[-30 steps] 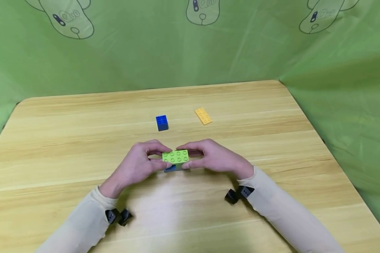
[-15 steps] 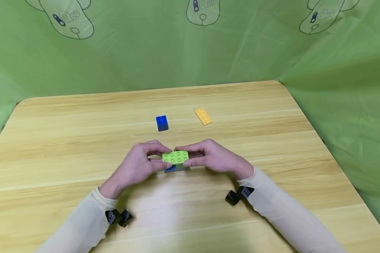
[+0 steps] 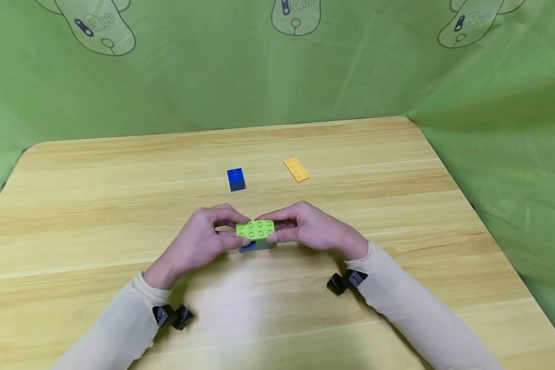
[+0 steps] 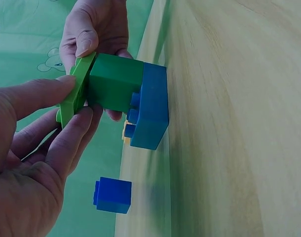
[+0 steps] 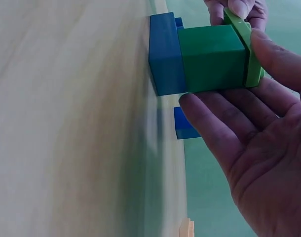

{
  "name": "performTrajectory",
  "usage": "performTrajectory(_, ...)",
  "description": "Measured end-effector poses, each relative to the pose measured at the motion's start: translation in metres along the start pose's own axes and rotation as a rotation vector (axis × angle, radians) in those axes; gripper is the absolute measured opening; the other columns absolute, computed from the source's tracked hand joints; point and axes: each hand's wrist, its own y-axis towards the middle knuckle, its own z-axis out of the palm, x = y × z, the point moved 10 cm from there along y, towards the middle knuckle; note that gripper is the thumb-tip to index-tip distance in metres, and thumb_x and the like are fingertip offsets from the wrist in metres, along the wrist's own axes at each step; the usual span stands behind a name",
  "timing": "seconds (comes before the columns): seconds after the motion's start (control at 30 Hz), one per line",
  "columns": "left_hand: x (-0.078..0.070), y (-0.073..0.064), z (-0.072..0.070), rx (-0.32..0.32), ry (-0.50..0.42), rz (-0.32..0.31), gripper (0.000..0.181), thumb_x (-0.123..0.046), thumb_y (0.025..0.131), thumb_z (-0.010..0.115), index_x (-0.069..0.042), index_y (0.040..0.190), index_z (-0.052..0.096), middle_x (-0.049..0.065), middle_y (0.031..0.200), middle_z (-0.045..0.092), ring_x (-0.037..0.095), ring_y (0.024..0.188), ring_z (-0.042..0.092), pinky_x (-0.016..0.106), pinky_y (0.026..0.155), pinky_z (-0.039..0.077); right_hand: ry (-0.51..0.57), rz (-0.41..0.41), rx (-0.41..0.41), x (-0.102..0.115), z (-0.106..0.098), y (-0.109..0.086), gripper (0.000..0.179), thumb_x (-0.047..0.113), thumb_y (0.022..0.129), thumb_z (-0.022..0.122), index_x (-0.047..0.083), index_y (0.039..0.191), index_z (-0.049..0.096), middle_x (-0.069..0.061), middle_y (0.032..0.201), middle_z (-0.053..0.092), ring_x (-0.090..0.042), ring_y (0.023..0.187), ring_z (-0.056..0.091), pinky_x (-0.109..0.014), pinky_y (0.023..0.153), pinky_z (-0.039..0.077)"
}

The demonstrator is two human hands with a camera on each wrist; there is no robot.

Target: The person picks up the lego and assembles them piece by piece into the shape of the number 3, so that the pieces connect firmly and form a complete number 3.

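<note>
The head camera looks forward and down from above; both close, sideways wrist views share the green block (image 4: 116, 81).

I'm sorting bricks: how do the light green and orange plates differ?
The light green plate is pinched by the left hand and right hand over the dark green block; the orange plate lies on the table. In the head view, the light green plate runs crosswise, the orange plate diagonally. Both are thin and eight-studded.

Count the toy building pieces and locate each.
5: a lime plate held uppermost, a green block below it, a long blue brick under that; a small blue brick and yellow plate farther back on the table.
</note>
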Motion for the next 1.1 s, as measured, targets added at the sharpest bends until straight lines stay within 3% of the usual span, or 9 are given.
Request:
performTrajectory(0.33,0.0020,-0.0017,-0.0011,-0.002,0.015,-0.006,0.029,-0.007,0.079,0.082,-0.009,0.106,0.074,-0.001,0.100,0.067,0.019,0.089,0.065,0.032,0.071,0.056,-0.007,-0.002,-0.004,0.0015,0.0015,0.0017,0.041,0.016,0.092,0.072,0.014,0.132,0.064,0.006,0.115,0.068,-0.016,0.091,0.062,-0.033,0.078,0.053)
performTrajectory(1.1,0.0042,0.0007,-0.0004,0.031,0.008,-0.030,0.032,-0.008,0.079,0.082,-0.005,0.110,0.073,0.004,0.101,0.066,0.023,0.090,0.064,0.032,0.070,0.056,-0.024,0.039,-0.012,-0.0005,0.0014,0.0010,0.040,0.018,0.092,0.071,0.014,0.132,0.064,0.008,0.107,0.070,-0.014,0.085,0.061,-0.030,0.073,0.052)
